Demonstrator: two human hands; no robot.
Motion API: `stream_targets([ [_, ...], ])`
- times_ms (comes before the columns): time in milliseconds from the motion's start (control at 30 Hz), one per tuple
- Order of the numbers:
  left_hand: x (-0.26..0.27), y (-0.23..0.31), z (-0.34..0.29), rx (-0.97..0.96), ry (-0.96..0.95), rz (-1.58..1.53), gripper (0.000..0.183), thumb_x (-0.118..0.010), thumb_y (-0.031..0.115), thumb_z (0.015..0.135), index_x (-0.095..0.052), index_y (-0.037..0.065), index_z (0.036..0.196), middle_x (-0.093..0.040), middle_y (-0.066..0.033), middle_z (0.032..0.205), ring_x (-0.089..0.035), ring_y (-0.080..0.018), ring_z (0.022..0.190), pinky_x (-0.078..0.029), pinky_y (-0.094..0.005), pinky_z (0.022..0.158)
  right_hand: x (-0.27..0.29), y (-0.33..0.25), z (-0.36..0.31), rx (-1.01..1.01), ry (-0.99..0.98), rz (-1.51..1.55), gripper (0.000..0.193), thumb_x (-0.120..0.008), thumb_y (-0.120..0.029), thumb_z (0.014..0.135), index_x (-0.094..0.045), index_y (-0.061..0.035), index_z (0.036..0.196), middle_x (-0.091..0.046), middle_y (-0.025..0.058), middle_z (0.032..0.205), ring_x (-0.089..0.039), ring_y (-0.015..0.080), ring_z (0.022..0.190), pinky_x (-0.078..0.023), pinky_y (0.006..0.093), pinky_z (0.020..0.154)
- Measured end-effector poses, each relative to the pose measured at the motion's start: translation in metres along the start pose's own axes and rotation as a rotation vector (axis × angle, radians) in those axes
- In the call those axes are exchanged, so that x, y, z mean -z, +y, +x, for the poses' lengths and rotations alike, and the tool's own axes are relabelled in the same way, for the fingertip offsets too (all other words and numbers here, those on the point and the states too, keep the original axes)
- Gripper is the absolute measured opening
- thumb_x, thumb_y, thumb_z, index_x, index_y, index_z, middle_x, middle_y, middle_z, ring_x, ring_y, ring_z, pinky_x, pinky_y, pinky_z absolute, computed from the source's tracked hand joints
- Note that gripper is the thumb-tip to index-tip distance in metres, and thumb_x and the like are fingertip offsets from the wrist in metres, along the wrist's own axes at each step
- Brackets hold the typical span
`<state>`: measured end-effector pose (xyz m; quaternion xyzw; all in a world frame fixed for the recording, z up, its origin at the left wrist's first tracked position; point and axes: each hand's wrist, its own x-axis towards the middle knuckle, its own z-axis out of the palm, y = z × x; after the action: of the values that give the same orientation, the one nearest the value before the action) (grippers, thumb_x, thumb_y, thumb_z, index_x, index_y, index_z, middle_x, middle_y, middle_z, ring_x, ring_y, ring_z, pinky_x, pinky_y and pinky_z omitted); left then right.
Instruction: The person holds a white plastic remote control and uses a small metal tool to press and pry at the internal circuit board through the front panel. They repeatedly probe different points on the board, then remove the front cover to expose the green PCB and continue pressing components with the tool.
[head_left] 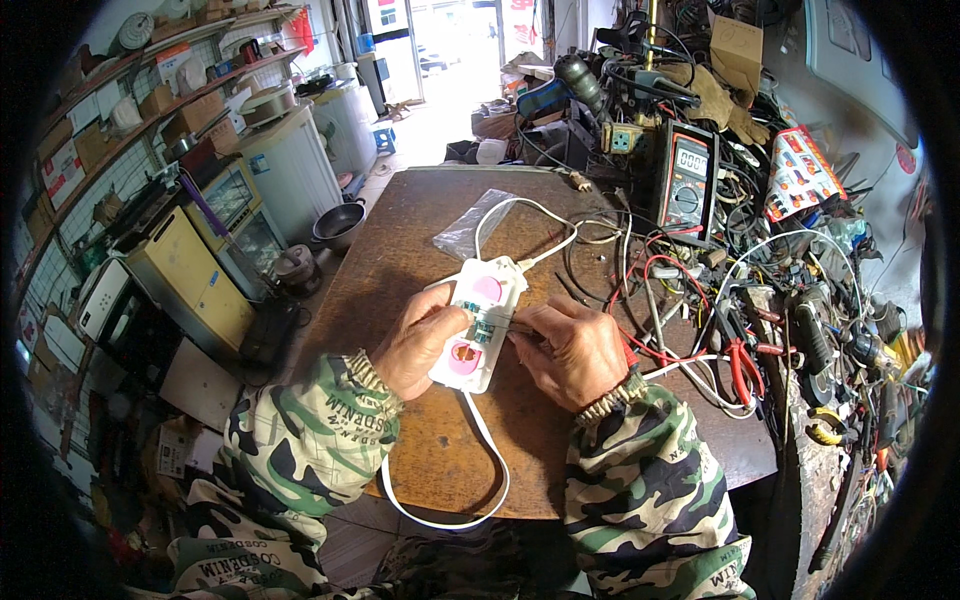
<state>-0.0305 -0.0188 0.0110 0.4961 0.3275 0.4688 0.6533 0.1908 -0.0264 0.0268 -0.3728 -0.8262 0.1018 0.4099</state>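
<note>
My left hand [420,338] grips the left side of an opened white plastic case [500,274], tilted above the wooden table. Two pink round parts [488,290] show inside, with small green parts [484,328] between them. White cable [500,462] loops from the near end of the case, and another cable leaves its far end. Fingers pinched together, my right hand [575,345] works at the case's right edge. Something thin and dark seems to reach from those fingertips toward the green parts, too small to name.
A clear plastic bag [472,222] lies on the wooden table [370,290] beyond the case. To the right stand a multimeter [686,185] with red and black leads, red-handled pliers [743,372] and heaped tools and cables. Shelves [150,110] and a pan [340,222] are at left.
</note>
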Motion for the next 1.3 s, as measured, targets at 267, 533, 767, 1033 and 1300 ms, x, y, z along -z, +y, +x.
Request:
stream_targets([
  [267, -0.011, 0.009, -0.001, 0.006, 0.003, -0.007, 0.035, -0.053, 0.007, 0.091, -0.057, 0.000, 0.126, -0.067, -0.0075, 0.108, -0.068, -0.0153, 0.092, -0.058, -0.0325, 0.083, -0.001, 0.001, -0.002, 0.043, 0.042, -0.050, 0.016, -0.074, -0.007, 0.080, -0.070, -0.0059, 0.096, -0.063, 0.0115, 0.078, -0.065, 0.0335, 0.069, -0.052, 0.0414, 0.060],
  [533, -0.008, 0.007, -0.001, -0.013, 0.018, 0.035, 0.033, -0.054, 0.007, 0.090, -0.059, 0.000, 0.122, -0.068, -0.0068, 0.105, -0.067, -0.0148, 0.091, -0.057, -0.0316, 0.080, -0.007, 0.001, -0.003, 0.059, 0.063, -0.058, 0.016, -0.074, -0.006, 0.080, -0.069, -0.0062, 0.095, -0.062, 0.0111, 0.078, -0.064, 0.0325, 0.067, -0.051, 0.0410, 0.058],
  [767, -0.009, 0.007, -0.001, -0.009, 0.029, 0.054, 0.034, -0.055, 0.007, 0.090, -0.058, 0.000, 0.123, -0.068, -0.0071, 0.106, -0.067, -0.0148, 0.091, -0.056, -0.0314, 0.082, -0.005, 0.003, -0.004, 0.099, 0.063, -0.003, 0.017, -0.072, -0.010, 0.080, -0.065, -0.0044, 0.094, -0.060, 0.0135, 0.080, -0.064, 0.0361, 0.068, -0.052, 0.0446, 0.058],
  [1033, -0.002, 0.000, 0.000, -0.041, 0.003, 0.077, 0.036, -0.054, 0.007, 0.091, -0.057, 0.000, 0.126, -0.067, -0.0071, 0.109, -0.066, -0.0145, 0.095, -0.055, -0.0315, 0.086, -0.016, 0.005, -0.006, 0.141, 0.121, -0.032, 0.016, -0.072, -0.007, 0.079, -0.059, -0.0034, 0.089, -0.056, 0.0136, 0.078, -0.063, 0.0367, 0.068, -0.052, 0.0448, 0.058],
  [1300, 0.002, -0.005, 0.000, 0.002, 0.033, 0.065, 0.039, -0.053, 0.007, 0.091, -0.056, 0.000, 0.128, -0.066, -0.0070, 0.112, -0.064, -0.0147, 0.101, -0.053, -0.0330, 0.090, -0.016, 0.003, -0.006, 0.122, 0.104, -0.040, 0.020, -0.073, -0.003, 0.077, -0.062, -0.0036, 0.093, -0.056, 0.0125, 0.079, -0.062, 0.0353, 0.069, -0.051, 0.0431, 0.058],
])
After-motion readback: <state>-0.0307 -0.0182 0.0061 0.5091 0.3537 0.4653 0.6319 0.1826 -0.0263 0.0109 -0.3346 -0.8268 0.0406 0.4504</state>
